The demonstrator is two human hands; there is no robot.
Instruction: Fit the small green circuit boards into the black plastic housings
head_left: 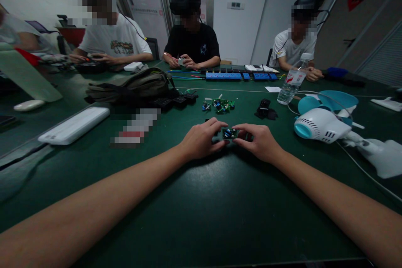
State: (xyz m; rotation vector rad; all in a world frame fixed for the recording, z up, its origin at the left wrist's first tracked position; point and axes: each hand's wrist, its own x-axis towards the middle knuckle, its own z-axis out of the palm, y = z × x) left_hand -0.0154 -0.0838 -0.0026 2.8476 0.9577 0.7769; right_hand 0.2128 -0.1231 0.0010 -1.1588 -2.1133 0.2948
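A small circuit board (229,133) with blue and dark components is held upright just above the green table, between the fingertips of both hands. My left hand (202,139) pinches its left edge with thumb and fingers. At the right edge, the thumb and index finger of my right hand (259,141) close on the same board. Just beyond the hands lies a loose pile of similar circuit boards (222,105). Black plastic pieces (265,109) sit to the right of that pile. A small dark object beside my left knuckles is mostly hidden.
Left of my hands are a white power bank (77,125) and a dark bag (132,86). A water bottle (292,83) and a white-and-blue fan (323,123) with its cable stand at right. Blue terminal strips (224,76) lie farther back, where several people sit working.
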